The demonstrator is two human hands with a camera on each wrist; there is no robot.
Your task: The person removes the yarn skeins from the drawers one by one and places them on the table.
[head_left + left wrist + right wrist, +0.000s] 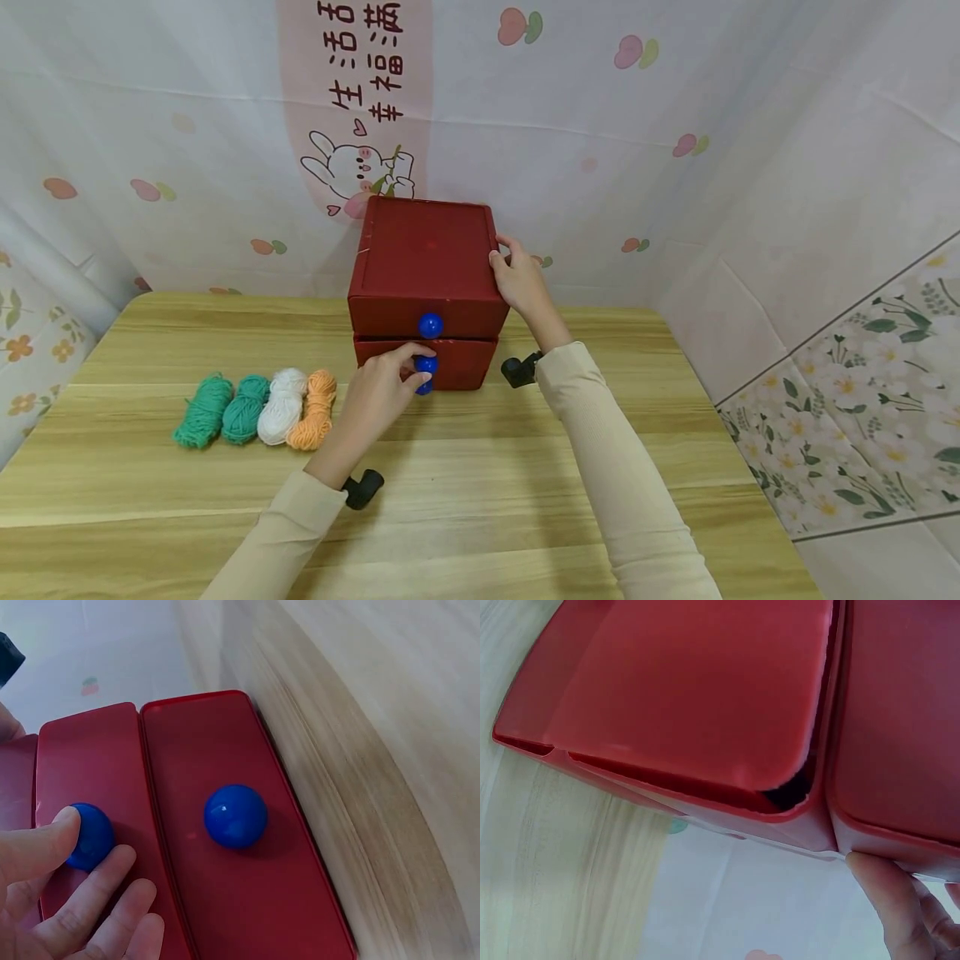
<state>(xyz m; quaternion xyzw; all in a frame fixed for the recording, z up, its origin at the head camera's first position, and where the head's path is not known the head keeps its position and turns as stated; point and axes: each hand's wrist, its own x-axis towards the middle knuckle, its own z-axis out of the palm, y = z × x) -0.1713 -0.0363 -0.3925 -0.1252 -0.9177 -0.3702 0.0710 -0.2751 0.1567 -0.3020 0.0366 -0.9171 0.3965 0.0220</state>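
Note:
A red drawer box (427,250) with round blue knobs on its fronts stands at the back of the table. My left hand (382,387) pinches the middle knob (93,838) between thumb and fingers. Below that knob, the lowest knob (235,816) is free on its drawer front (196,742); the top knob (431,325) is also untouched. At the box's upper right edge my right hand (521,279) rests, thumb and fingertips against it. In the right wrist view its thumb touches the red side, and a narrow dark gap shows along a drawer panel (697,690).
Left of the box lie two green yarn skeins (205,411) (245,408), a white skein (282,406) and an orange skein (313,410) side by side on the wooden table (450,517). A printed curtain (585,150) hangs right behind the box.

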